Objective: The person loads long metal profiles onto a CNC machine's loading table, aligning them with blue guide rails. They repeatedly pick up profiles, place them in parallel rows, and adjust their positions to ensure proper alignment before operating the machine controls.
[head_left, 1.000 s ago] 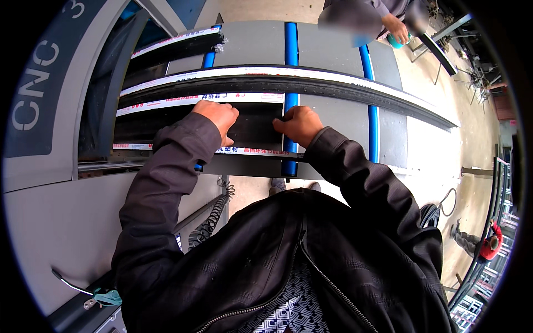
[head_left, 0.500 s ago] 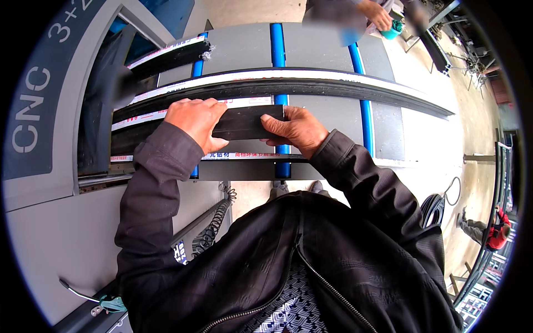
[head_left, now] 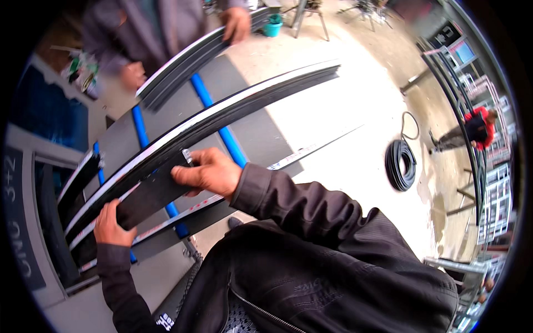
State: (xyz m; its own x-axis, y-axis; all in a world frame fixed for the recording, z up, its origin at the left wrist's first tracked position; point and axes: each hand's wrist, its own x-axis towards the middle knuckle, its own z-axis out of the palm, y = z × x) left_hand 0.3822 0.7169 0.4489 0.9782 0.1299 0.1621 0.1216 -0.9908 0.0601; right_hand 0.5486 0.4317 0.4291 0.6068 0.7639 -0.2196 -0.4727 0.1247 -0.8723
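Both my hands hold a dark, flat-faced metal profile (head_left: 152, 197) that slants across the table from lower left to upper right. My right hand (head_left: 208, 172) grips its right end, thumb on top and fingers curled under. Farther left, my left hand (head_left: 114, 225) spans the same profile, fingers at its far edge and thumb at the near one. Just beyond lies a longer black profile (head_left: 233, 114) with a white film strip along its top. A thin profile with printed film (head_left: 200, 206) runs along the near side.
Across the table, a co-worker (head_left: 150, 33) holds another black profile (head_left: 194, 64) in both hands. Blue bars (head_left: 139, 127) cross the grey table. A machine (head_left: 28, 216) stands left. Right, a black hose coil (head_left: 401, 165) lies on the floor; a person in red (head_left: 478, 127) is farther off.
My view has turned to the right, and the table now slants. The co-worker now stands opposite with a profile in hand. Both my hands still grip the same profile.
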